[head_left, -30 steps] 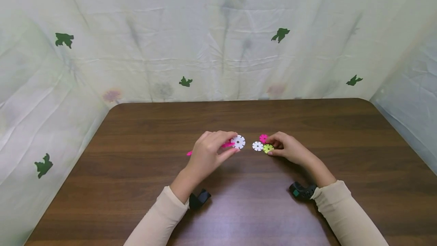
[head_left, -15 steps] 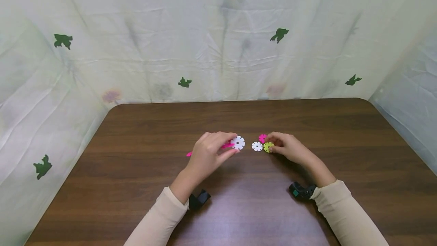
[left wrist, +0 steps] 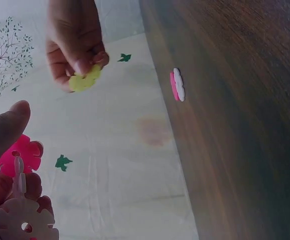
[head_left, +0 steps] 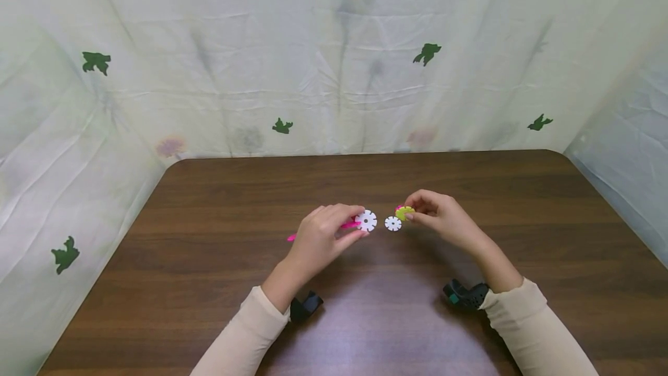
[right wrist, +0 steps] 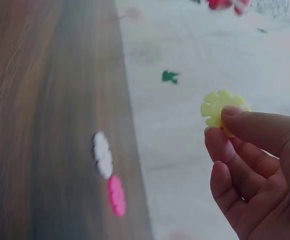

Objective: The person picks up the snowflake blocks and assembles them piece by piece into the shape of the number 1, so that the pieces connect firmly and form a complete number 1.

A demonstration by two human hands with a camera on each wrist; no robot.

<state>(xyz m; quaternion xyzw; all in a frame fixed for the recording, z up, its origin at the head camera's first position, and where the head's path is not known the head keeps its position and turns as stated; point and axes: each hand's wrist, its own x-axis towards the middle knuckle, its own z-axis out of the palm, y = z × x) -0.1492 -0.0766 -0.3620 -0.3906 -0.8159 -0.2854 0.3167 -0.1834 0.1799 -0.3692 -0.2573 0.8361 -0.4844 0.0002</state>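
My left hand [head_left: 325, 230] grips a joined piece of notched interlocking discs. A white disc [head_left: 369, 227] stands up at its right end, and pink discs [left wrist: 29, 157] join on behind it. One pink tip [head_left: 291, 238] sticks out past the far side of the hand. Between thumb and fingers, my right hand [head_left: 443, 215] pinches a yellow-green notched disc [right wrist: 214, 107], raised off the table. On the tabletop below it lie a loose white disc [right wrist: 102, 154] and a pink disc [right wrist: 116, 196], side by side. In the head view the yellow-green disc covers most of that pink one.
The brown wooden table [head_left: 219, 295] reaches back to a pale curtain [head_left: 229, 62] with green leaf-like shapes, which also hangs at both sides. Black wrist cameras sit under both forearms, the left camera [head_left: 307, 306] and the right camera [head_left: 464, 295].
My right hand has lifted the yellow-green disc off the table, up and slightly left, over the pink one. My left hand has shifted slightly right and down with its joined discs.
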